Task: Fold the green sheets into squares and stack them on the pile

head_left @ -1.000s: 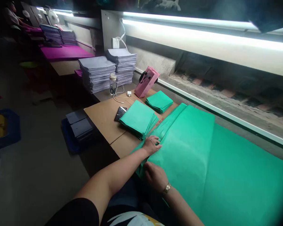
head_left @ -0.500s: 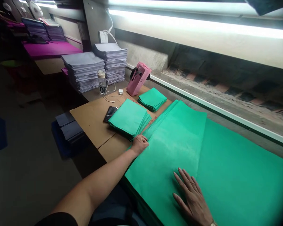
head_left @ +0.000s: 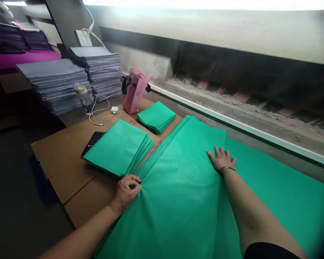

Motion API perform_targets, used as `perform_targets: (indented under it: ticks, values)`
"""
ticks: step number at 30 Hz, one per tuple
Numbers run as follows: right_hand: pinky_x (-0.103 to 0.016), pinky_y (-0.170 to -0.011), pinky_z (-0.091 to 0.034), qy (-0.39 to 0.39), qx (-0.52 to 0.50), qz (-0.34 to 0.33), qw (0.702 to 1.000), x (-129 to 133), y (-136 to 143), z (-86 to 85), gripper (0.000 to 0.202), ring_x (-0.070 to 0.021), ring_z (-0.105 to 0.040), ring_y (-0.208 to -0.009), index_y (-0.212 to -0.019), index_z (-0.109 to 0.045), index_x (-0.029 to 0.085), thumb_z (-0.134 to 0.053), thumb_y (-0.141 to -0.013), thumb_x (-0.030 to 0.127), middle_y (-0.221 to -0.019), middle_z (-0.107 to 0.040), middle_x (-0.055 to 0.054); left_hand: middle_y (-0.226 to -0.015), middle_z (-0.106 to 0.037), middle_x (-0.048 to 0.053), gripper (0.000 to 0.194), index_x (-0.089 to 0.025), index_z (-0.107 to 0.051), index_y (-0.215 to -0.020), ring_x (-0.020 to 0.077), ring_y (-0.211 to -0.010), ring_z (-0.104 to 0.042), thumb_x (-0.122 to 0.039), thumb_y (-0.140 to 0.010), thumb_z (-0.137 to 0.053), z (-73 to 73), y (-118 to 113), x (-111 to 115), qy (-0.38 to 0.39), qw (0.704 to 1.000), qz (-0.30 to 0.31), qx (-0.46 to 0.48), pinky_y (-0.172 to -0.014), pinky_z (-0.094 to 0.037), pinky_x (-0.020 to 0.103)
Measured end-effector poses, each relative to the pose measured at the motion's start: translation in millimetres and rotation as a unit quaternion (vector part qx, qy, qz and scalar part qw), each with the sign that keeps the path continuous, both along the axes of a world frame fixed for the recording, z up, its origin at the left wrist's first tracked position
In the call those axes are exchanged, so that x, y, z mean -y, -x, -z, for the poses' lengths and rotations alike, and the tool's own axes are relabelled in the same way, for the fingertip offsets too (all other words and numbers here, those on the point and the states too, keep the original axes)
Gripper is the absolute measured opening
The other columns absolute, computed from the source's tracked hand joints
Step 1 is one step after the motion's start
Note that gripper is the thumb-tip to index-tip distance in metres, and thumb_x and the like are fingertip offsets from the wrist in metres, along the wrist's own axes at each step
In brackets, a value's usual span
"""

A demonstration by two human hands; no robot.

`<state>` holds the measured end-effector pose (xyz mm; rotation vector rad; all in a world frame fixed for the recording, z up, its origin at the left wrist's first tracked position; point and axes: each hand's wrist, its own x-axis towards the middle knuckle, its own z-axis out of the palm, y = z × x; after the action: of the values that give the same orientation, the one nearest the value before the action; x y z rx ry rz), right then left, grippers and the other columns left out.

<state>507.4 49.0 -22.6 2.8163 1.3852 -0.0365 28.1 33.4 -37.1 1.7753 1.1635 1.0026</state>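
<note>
Large green sheets (head_left: 178, 201) lie over the table, the upper one folded back with a layered left edge. My left hand (head_left: 126, 190) pinches that left edge between thumb and fingers, and creases run out from the pinch. Farther right, my right hand (head_left: 223, 160) lies with fingers spread on the green sheet near the upper layer's right edge, a bracelet at its wrist. A fanned stack of folded green pieces (head_left: 116, 145) is just beyond my left hand, partly over a dark phone (head_left: 93, 142). A smaller green stack (head_left: 156, 117) sits behind it.
Brown cardboard (head_left: 62, 154) covers the table's left part. A pink box (head_left: 135, 91), a white charger (head_left: 114, 110) with cable and a clear bottle (head_left: 83, 99) stand or lie at the back, near tall grey stacks (head_left: 104, 75). A white rail (head_left: 232, 126) runs along the wall.
My right hand has moved up and away across the green sheet to its far right part. My left hand still pinches the edge, where creases now show. The view has shifted closer.
</note>
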Motion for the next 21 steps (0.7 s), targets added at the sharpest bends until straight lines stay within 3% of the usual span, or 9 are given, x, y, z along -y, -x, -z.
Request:
perform_targets:
  ticks: [2,4,7,10,12,13,15,18,21]
  values:
    - [-0.06,-0.106,-0.011,0.007,0.009,-0.05,0.999,21.0,17.8,1.7,0.076,-0.0297,-0.006,-0.135,-0.146,-0.02,0.022,-0.017,-0.088,0.07,-0.15,-0.008,-0.005,-0.074,-0.067,0.001,0.017,-0.021,-0.062,-0.051,0.0167,-0.077,-0.062,-0.021,-0.067,-0.058,-3.7,0.4,-1.0,-0.009,1.0,-0.002,-0.005,-0.073,-0.049,0.028]
    - [-0.056,-0.108,-0.01,0.008,0.016,-0.135,0.991,65.8,65.2,3.8,0.074,-0.0273,-0.005,-0.136,-0.146,-0.019,0.02,-0.019,-0.089,0.067,-0.15,-0.008,-0.006,-0.075,-0.067,0.0,0.015,-0.021,-0.063,-0.052,0.0163,-0.077,-0.062,-0.021,-0.067,-0.059,-5.5,1.1,-2.0,-0.008,1.0,-0.001,-0.012,-0.075,-0.048,0.028]
    - [-0.054,-0.109,-0.004,-0.013,-0.003,-0.308,0.951,159.3,186.9,-0.3,0.074,-0.0275,-0.005,-0.136,-0.145,-0.024,0.015,-0.021,-0.09,0.064,-0.149,-0.011,-0.01,-0.075,-0.067,0.0,0.013,-0.02,-0.064,-0.053,0.0158,-0.078,-0.062,-0.02,-0.065,-0.06,-3.4,1.4,-3.1,0.004,1.0,0.002,-0.017,-0.077,-0.048,0.027]
    - [-0.06,-0.106,-0.001,-0.023,-0.087,-0.455,0.886,247.5,319.1,-5.2,0.083,-0.0349,-0.01,-0.134,-0.145,-0.024,0.022,-0.039,-0.081,0.073,-0.148,-0.014,-0.01,-0.074,-0.067,-0.001,0.012,-0.02,-0.064,-0.052,0.0155,-0.077,-0.063,-0.019,-0.064,-0.06,-1.8,1.6,-3.6,0.005,1.0,0.006,-0.021,-0.077,-0.048,0.026]
    - [-0.051,-0.11,-0.01,-0.063,-0.131,-0.54,0.829,288.4,370.3,-4.4,0.063,-0.0263,-0.017,-0.134,-0.145,-0.022,0.028,-0.042,-0.091,0.053,-0.148,-0.019,-0.005,-0.073,-0.067,-0.001,0.013,-0.02,-0.064,-0.052,0.0151,-0.075,-0.063,-0.018,-0.063,-0.059,-3.1,1.9,-3.8,0.007,1.0,0.006,-0.024,-0.077,-0.048,0.026]
    - [-0.047,-0.11,-0.015,-0.083,-0.149,-0.549,0.818,302.9,378.8,-4.6,0.059,-0.0231,-0.019,-0.134,-0.145,-0.02,0.027,-0.041,-0.093,0.043,-0.148,-0.019,-0.005,-0.073,-0.067,-0.001,0.013,-0.02,-0.064,-0.051,0.015,-0.075,-0.063,-0.017,-0.063,-0.059,-4.3,2.0,-3.8,0.007,1.0,0.006,-0.023,-0.076,-0.048,0.026]
    - [-0.046,-0.11,-0.017,-0.097,-0.156,-0.508,0.841,323.0,365.7,-9.3,0.061,-0.0238,-0.02,-0.134,-0.146,-0.019,0.023,-0.041,-0.09,0.032,-0.148,-0.018,-0.008,-0.073,-0.067,-0.001,0.013,-0.019,-0.064,-0.052,0.0148,-0.076,-0.063,-0.016,-0.064,-0.059,-6.7,2.5,-3.3,0.009,1.0,0.011,-0.023,-0.077,-0.048,0.026]
    - [-0.058,-0.107,-0.008,-0.047,-0.109,-0.425,0.897,338.5,312.7,-21.5,0.074,-0.0341,-0.016,-0.133,-0.146,-0.02,0.017,-0.05,-0.084,0.043,-0.148,-0.014,-0.014,-0.075,-0.067,0.0,0.013,-0.018,-0.064,-0.053,0.0149,-0.077,-0.063,-0.014,-0.064,-0.058,-8.5,3.3,-2.0,0.013,0.999,0.018,-0.036,-0.08,-0.048,0.026]
    - [-0.06,-0.106,-0.012,-0.023,-0.071,-0.478,0.875,338.5,282.8,-21.6,0.078,-0.0361,-0.019,-0.132,-0.145,-0.024,0.018,-0.054,-0.081,0.049,-0.147,-0.017,-0.014,-0.078,-0.067,0.002,0.014,-0.017,-0.068,-0.064,0.0157,-0.08,-0.063,-0.01,-0.063,-0.057,-9.4,3.5,-2.5,0.013,0.999,0.025,-0.041,-0.081,-0.049,0.027]
